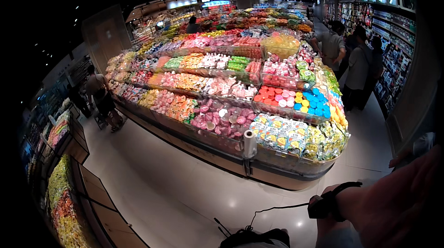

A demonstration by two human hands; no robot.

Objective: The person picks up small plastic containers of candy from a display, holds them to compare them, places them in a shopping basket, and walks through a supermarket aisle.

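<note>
My right hand (399, 192) looms large and dark at the lower right, close to the camera, with its fingers lost in shadow, so what it holds is not clear. A black wrist-worn device (321, 206) on a strap sits at the wrist, and a thin black cable runs left from it. My left hand is out of view. Before me stands a long display counter (291, 182) filled with packaged sweets. At its near end lie blue-and-white and yellow packets (277, 133), beside round tubs with coloured lids (312, 104) and pink round containers (222, 116).
A roll of clear bags (249, 144) stands on the counter's near edge. More bins of sweets (60, 192) line the lower left. People stand in the right aisle (359, 64) and left aisle (99, 88). A black bag (258, 239) is at the bottom; stocked shelves (395, 54) line the right wall.
</note>
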